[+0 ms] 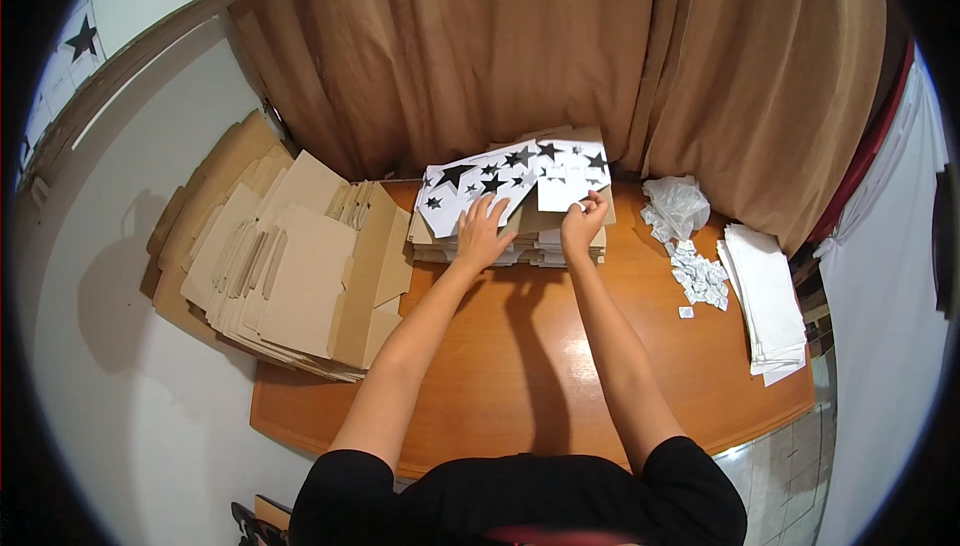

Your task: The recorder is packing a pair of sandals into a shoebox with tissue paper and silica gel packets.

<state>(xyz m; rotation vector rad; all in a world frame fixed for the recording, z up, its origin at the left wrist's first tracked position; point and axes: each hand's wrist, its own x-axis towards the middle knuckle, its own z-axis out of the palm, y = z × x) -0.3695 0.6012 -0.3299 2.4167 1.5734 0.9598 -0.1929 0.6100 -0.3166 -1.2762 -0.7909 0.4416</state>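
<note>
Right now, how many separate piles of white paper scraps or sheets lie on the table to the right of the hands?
3: a crumpled white wad by the curtain, loose small scraps below it, and a white sheet stack at the right edge. More may hide behind the star sheets.

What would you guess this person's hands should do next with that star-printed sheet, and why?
Probably peel the small white piece in the right hand a little further off the star sheet. That hand pinches the piece at the sheet's lower edge, while the left hand lies flat on the sheet, pinning it to the cardboard stack. Scraps of white paper lie to the right.
</note>
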